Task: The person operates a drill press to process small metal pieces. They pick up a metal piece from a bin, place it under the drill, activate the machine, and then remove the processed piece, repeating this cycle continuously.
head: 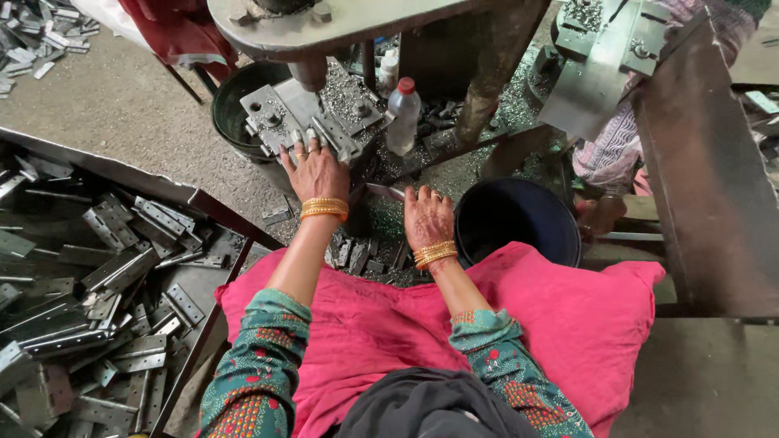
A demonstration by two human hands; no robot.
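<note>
Reaching forward, you are laying your left hand [317, 172] flat, fingers spread, on the grey steel die block [304, 113] under the round press plate [324, 23], seemingly steadying a flat part there, though your fingers are hiding it. Your right hand [428, 217] is resting lower, fingers loosely curled over a thin silvery metal strip [383, 191] that is pointing toward the die, kept close for feeding, judging by its angle. Just right of that hand the round black plastic bucket [519, 219] is standing. A clear plastic bottle with a red cap [403, 115] is standing beyond. To your left the dark metal tray [213, 207] is holding heaped grey steel hinge plates [122, 276].
</note>
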